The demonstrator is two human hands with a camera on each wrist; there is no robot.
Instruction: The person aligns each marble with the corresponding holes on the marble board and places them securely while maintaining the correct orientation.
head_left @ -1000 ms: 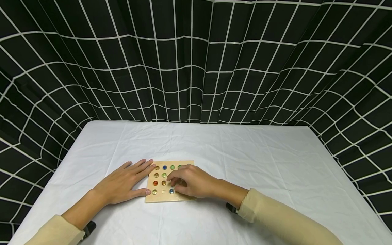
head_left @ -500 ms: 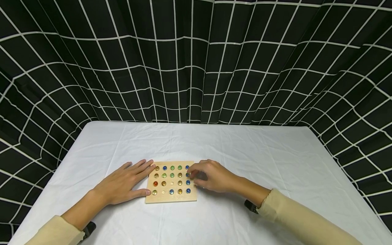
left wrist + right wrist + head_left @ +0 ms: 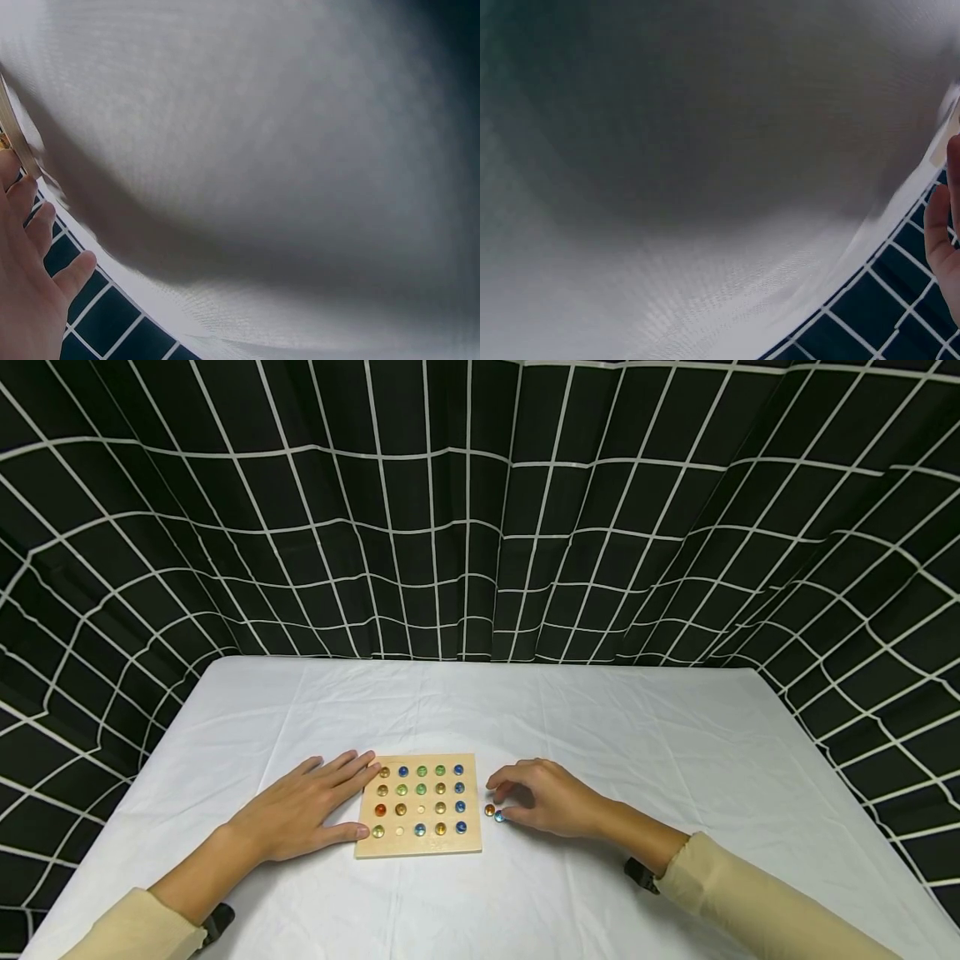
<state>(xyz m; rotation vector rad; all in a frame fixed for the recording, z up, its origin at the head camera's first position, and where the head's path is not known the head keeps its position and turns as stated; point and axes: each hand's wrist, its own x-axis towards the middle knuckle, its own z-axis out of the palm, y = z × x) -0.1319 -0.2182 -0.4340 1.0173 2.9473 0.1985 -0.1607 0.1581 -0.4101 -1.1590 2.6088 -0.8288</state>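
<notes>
Moving off the wooden board point(image 3: 418, 806), the right hand point(image 3: 551, 800) is now sitting on the white cloth of the table point(image 3: 675, 760) just to the board's right, where 1 second earlier it was bent over the lower middle holes. Two marbles, 1 orange marble point(image 3: 490, 810) and 1 blue marble point(image 3: 498, 816), are lying on the cloth between the board's right edge and that hand, touching each other and right at its fingertips. The right fingers are curling loosely over them; whether they are still pinching either marble cannot be told from the head view, and the right wrist view is showing only blurred cloth and a sliver of hand.

The left hand point(image 3: 300, 810) is lying flat with fingers straight and spread, its fingertips and thumb pressing against the board's left edge and bracing it. The left wrist view is adding nothing but cloth and the finger ends point(image 3: 30, 247).

On the board, coloured marbles are filling most of the holes, while 2 holes, 1 in the third row and 1 in the bottom row, are showing bare wood.

Judging from this, marbles are being lifted out and set aside. A next move would be calling for the right hand to be letting go and reaching back over the board while the left is keeping it steady.
</notes>
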